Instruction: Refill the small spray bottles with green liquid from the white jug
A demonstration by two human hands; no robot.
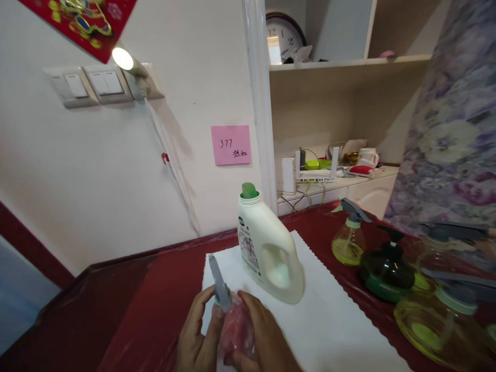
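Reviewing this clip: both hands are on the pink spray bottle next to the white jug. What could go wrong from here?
1. The detergent jug stands with its green cap flipped open, close to the left hand and right hand; a nudge might tip and spill it.
2. The pink spray bottle is gripped by its body, so twisting its grey sprayer head may slop liquid onto the white mat.

A home room: wall switches (93,83), red paper decoration (83,20), shelf alcove with clock (284,37), router (313,168), mugs (367,156), detergent jug (267,248) on red table (155,289).
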